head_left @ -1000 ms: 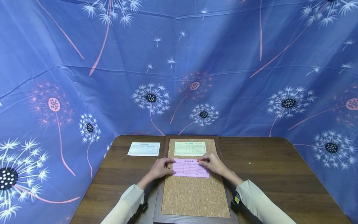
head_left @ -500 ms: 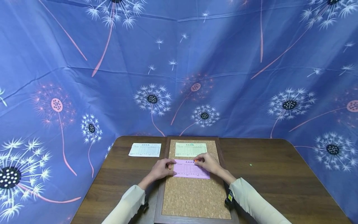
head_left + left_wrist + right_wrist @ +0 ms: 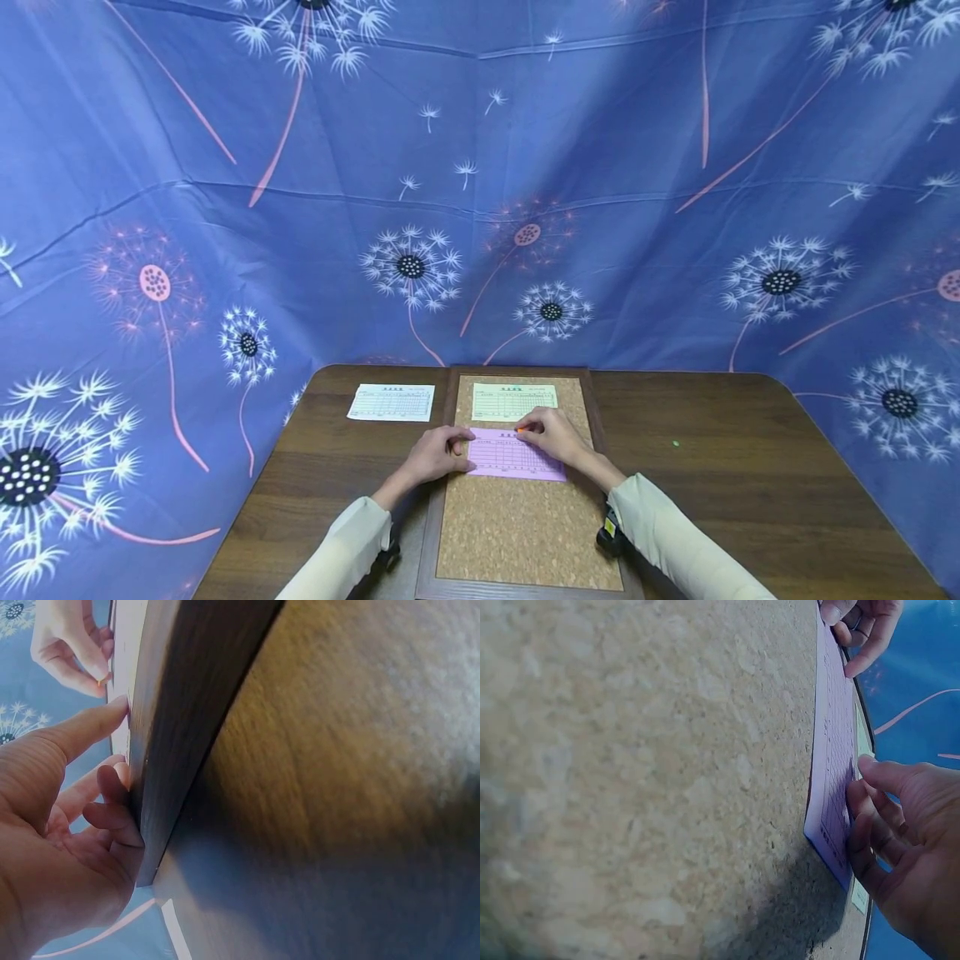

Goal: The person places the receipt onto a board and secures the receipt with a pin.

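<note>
A pink slip (image 3: 513,458) lies on the cork board (image 3: 525,533), below a green slip (image 3: 513,402). My left hand (image 3: 452,445) rests at the pink slip's left edge, and its fingertips (image 3: 849,631) touch the paper. In the left wrist view the thumb (image 3: 82,731) lies straight against the slip's edge, with the other fingers loosely bent along the board's dark frame (image 3: 176,727). My right hand (image 3: 527,430) pinches a small orange pin (image 3: 519,430) at the middle of the pink slip's top edge. The right wrist view shows its fingers (image 3: 866,817) lying on the pink slip (image 3: 832,772).
A white slip (image 3: 392,402) lies on the brown table (image 3: 750,500), left of the board. A tiny green speck (image 3: 676,444) sits on the table to the right. A blue dandelion-print cloth (image 3: 480,208) hangs behind and around the table.
My right hand has slid left along the pink slip's top edge, from near the right corner to the middle. The left hand has stayed at the slip's left edge.
</note>
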A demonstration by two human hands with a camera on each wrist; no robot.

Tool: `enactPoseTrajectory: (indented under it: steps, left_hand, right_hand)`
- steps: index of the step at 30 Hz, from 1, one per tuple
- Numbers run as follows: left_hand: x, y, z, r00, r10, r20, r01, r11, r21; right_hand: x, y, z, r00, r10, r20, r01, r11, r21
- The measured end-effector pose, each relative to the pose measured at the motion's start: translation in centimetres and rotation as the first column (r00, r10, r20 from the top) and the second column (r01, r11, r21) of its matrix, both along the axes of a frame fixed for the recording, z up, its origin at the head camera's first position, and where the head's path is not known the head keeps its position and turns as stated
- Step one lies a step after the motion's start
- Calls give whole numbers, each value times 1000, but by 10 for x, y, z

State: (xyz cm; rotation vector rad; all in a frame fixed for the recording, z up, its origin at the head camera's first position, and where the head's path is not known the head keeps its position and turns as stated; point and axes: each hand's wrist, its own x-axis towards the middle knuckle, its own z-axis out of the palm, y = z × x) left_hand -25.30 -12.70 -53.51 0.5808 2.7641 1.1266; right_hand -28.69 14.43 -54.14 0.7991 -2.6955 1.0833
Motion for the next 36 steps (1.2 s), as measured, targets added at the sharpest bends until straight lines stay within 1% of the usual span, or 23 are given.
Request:
enactPoseTrajectory:
  steps: [2, 5, 15, 20, 22, 27, 30, 31, 33, 35, 36]
  left_hand:
    - [1, 0, 1, 1000, 3, 5, -3, 1000, 1]
    - [1, 1, 2, 1000, 6, 4, -6, 1000, 0]
    - [3, 0, 1, 1000, -3, -1, 3, 1000, 10]
    - [1, 0, 1, 1000, -6, -6, 6, 1000, 6]
    - [-1, 0, 1, 1000, -4, -2, 4, 1000, 1]
    - [-2, -1, 0, 1000, 1, 12, 0, 1000, -6]
    - [-1, -1, 0, 1000, 1, 14, -1, 1000, 11]
    - [-1, -1, 0, 1000, -4, 3, 4, 1000, 21]
    - [0, -2, 1, 1000, -14, -13, 14, 999, 36]
    - [1, -3, 1, 998, -31, -47, 33, 998, 47]
    - [1, -2, 1, 998, -33, -45, 36, 998, 51]
  right_hand:
    - [-1, -1, -1, 1000, -5, -11, 5, 1000, 9]
    - [-2, -2, -1, 1000, -14, -1, 14, 1000, 13]
    - [-5, -5, -7, 997, -47, 63, 47, 999, 2]
    - [-5, -7, -3, 994, -71, 78, 72, 997, -14]
    - [-4, -7, -2, 995, -76, 66, 78, 996, -32]
    - [-2, -7, -1, 997, -79, 1, 78, 993, -89]
    - [-2, -6, -2, 996, -91, 10, 92, 991, -92]
    - [-3, -5, -2, 994, -101, 29, 103, 990, -92]
    - [-4, -4, -3, 994, -103, 34, 106, 991, -77]
    - [-5, -3, -4, 994, -102, 37, 104, 993, -62]
    - [-6, -3, -4, 994, -103, 40, 105, 993, -54]
